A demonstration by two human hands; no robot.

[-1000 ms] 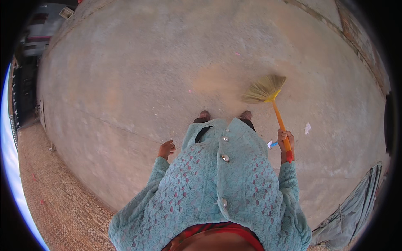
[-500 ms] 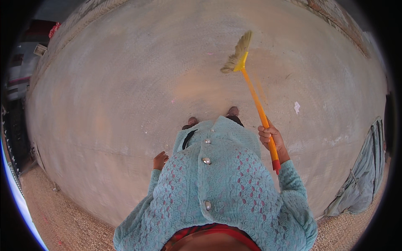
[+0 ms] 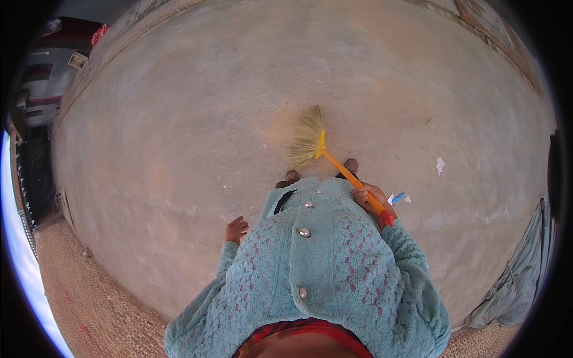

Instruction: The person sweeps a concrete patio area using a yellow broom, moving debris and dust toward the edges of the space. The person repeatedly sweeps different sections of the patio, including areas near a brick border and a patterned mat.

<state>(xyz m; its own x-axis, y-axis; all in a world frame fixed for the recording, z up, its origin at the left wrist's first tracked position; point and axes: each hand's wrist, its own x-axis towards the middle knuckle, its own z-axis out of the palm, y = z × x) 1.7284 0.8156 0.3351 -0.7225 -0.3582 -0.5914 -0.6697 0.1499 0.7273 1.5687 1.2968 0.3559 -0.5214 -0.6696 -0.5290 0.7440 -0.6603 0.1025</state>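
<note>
Here, you grip a broom (image 3: 321,143) in your right hand (image 3: 370,197), fingers closed around the orange handle near its red end, the fanned bristles just ahead of your shoes (image 3: 351,165) at the floor (image 3: 179,137). Your left hand (image 3: 237,230), loosely half open, hangs empty beside your pale-blue cardigan (image 3: 262,262). Paper scraps (image 3: 440,166) lie to your right.

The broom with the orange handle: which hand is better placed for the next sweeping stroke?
Probably the right hand: it grips the handle near its red end, while the left hand hangs apart from the broom, with nothing visible in it.
</note>
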